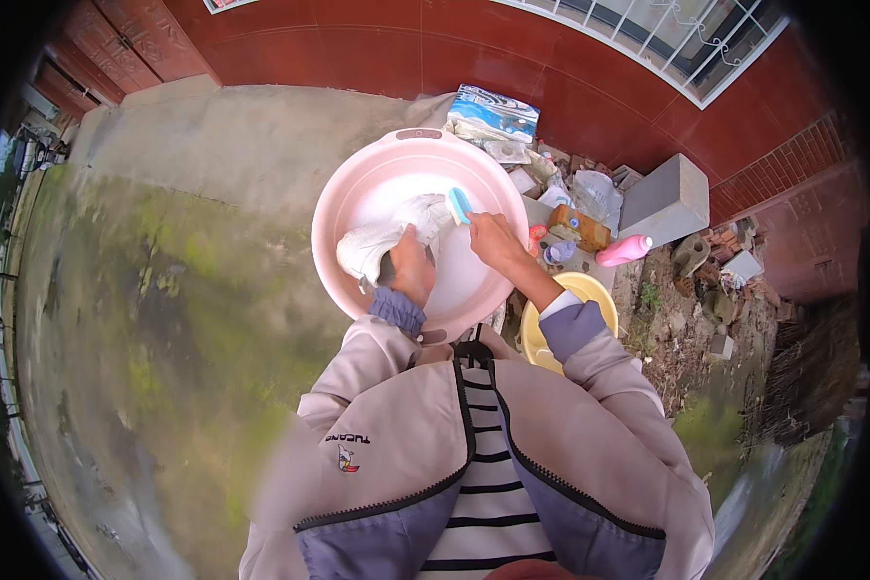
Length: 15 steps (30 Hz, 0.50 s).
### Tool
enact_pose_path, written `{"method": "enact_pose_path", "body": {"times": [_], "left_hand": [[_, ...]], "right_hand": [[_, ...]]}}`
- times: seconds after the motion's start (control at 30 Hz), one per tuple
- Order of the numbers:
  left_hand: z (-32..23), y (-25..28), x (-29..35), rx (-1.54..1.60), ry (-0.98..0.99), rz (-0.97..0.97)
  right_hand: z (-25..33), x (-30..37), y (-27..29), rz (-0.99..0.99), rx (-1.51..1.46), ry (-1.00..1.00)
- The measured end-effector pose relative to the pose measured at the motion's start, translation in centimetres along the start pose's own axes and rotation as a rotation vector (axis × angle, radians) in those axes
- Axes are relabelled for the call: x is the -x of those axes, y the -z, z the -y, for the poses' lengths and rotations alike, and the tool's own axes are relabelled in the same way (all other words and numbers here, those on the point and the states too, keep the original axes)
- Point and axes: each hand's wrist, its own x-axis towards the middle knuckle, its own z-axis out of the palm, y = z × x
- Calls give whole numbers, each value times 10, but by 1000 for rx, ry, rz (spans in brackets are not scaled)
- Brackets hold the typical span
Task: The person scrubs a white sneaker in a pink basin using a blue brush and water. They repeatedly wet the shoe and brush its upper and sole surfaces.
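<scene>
A wide pink basin [333, 193] stands in front of a person in a light jacket and striped shirt, who looks down at it; it is the landmark for everything here. Inside the basin, spanning its left side and middle, is a white item [369, 249], apparently a shoe, above pale, whitish contents.

The left hand [414, 271] reaches over the basin's near rim, its forearm rising from below, the sleeve's gathered cuff at the wrist. The thumb points up and away, lying against the white item; the hand grips it, though the other fingers are mostly hidden.

The right hand [493, 240] comes in across the basin's right rim, the forearm slanting inward from the lower right. Its fingers close narrowly around a blue-backed brush [461, 205], with the index finger reaching forward to it. The pale bristles face left, toward the item's right end inside the basin; how firmly they press cannot be told.

Right of the basin's near side sits a yellow tub [606, 302], partly covered by the right sleeve. Farther right of the basin lies a pink bottle [624, 251], with a grey block [669, 198] beyond it. Past the basin's far right rim is a blue-and-white box [493, 114].
</scene>
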Motion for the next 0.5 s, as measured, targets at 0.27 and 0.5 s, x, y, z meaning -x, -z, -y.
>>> {"method": "enact_pose_path", "body": {"times": [0.27,0.5], "left_hand": [[-17,-13,25,-193,128,-95],[-11,-2,19,-242,157,-87]], "right_hand": [[60,60,-14,71,-194,158],[-20,-26,-21,-94,-438,-86]]}}
